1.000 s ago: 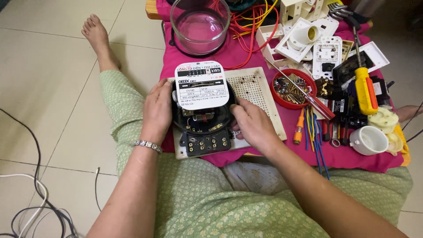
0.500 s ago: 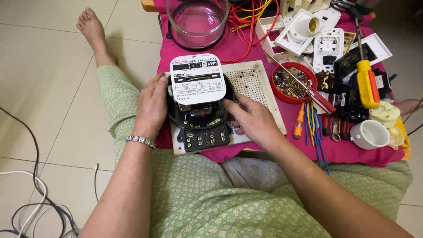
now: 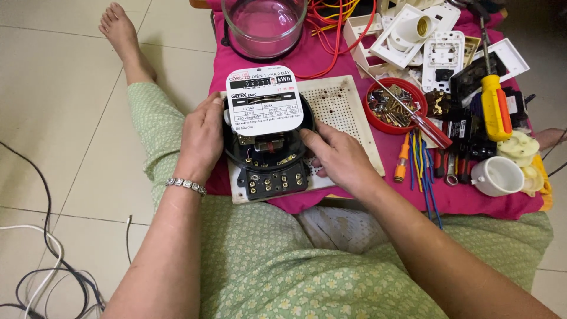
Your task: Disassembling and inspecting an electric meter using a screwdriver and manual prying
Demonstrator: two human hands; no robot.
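Note:
A round black electricity meter with a white faceplate and its clear cover off sits on a white perforated board. My left hand, with a silver bracelet at the wrist, grips the meter's left side. My right hand presses against its right side, fingers curled onto the black rim. The black terminal block with brass screws faces me at the board's near edge.
A pink cloth covers the low surface. On it are a glass dome cover, red wires, a red bowl of screws, screwdrivers, white sockets and a white cup. Cables lie on the tiled floor.
Both hands stay on the meter. The view has shifted slightly, and my right hand's fingers have slid a little further onto the meter's right rim.

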